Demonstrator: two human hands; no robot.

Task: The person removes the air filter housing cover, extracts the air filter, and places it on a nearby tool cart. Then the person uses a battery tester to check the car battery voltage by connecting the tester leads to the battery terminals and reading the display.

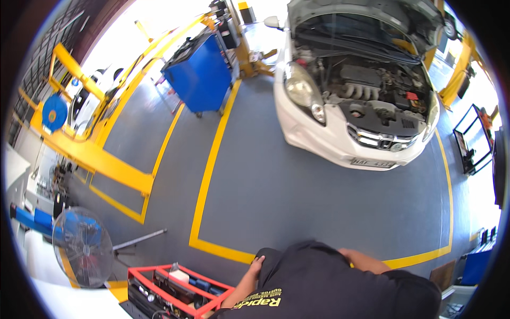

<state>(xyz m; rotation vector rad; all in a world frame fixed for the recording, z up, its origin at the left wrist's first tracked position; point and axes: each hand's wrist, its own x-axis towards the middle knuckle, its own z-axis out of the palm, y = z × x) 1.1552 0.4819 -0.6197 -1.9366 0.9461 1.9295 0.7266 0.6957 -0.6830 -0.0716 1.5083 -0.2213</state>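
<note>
My left hand [256, 263] is low in the view, against a rounded dark shape [269, 259] beside my black shirt [319, 282]. Only a little of its fingers shows, and I cannot make out whether they grip that shape or rest on it. Across the front of my body, my right forearm [366, 260] reaches inward; the shirt hides the hand at its end. Left of my left forearm stands a red-framed cart [223, 295] with tools and dark cases in it. Ahead to the right, a white car [313, 143] has its hood [366, 8] raised over the exposed engine [361, 77].
A round fan [83, 247] stands at the lower left, one leg [141, 238] stretching over the floor. Farther off are a blue tool cabinet [199, 74] on casters and a yellow lift arm [101, 159]. A black metal rack [473, 141] is at the right. Yellow lines [212, 175] mark the grey floor.
</note>
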